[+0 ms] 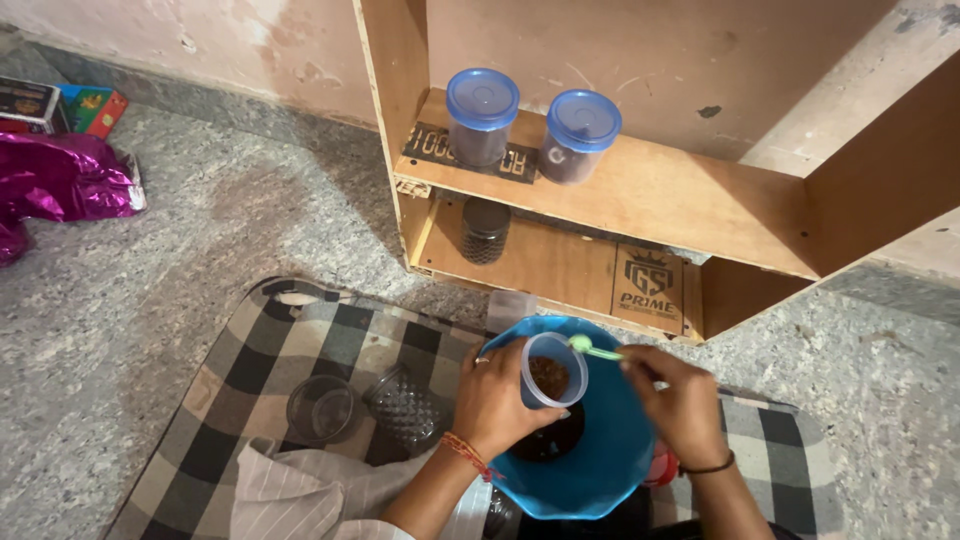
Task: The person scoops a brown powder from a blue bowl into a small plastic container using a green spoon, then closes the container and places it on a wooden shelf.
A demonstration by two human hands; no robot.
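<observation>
1. Between our two hands sits a small clear cup (553, 370), gripped around its side by our left hand (497, 402) and tilted slightly over a blue bucket (590, 450); dark brown granules lie in its bottom.
2. Just right of that cup, our right hand (678, 395) is pinched shut on the handle of a light green spoon (592, 348), whose bowl rests at the cup's rim.
3. Below both hands, the bucket holds a dark heap of the same granules, directly under the cup.
4. We judge that a spill is the main risk: the cup's mouth is narrow against the spoon, so a shaky tip could send granules over the rim. Most would fall back into the bucket, but any passing its edge would land on the checked mat (330, 340).
5. Left of our left hand, an empty clear cup (320, 408) and a ribbed clear jar (405, 405) lie on the mat, close enough that our elbow could knock them.
6. Beyond the hands stands a wooden shelf (660, 190); two blue-lidded jars (482, 115) rest on its upper board, and a dark jar (486, 230) on the lower.
7. Far to the left, a crumpled magenta foil bag (60, 180) lies on the stone floor (150, 300).
</observation>
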